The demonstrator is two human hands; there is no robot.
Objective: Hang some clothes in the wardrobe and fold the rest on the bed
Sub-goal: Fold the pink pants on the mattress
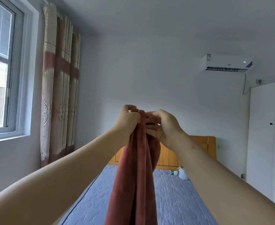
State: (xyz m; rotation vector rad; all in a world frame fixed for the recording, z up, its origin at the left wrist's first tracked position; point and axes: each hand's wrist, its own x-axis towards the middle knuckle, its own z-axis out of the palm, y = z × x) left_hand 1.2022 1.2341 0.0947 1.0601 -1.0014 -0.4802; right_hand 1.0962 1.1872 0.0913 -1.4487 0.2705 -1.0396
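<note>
A long reddish-brown garment hangs straight down in front of me, held up at chest height above the bed. My left hand grips its top edge from the left, fingers curled round the cloth. My right hand pinches the same top edge from the right, close against the left hand. The cloth falls in folds to the frame's lower edge. The white wardrobe stands shut at the right wall.
The bed has a blue quilted mattress and a wooden headboard. A small white pouch and a little bottle lie near the headboard. A window and patterned curtain are on the left; an air conditioner hangs high right.
</note>
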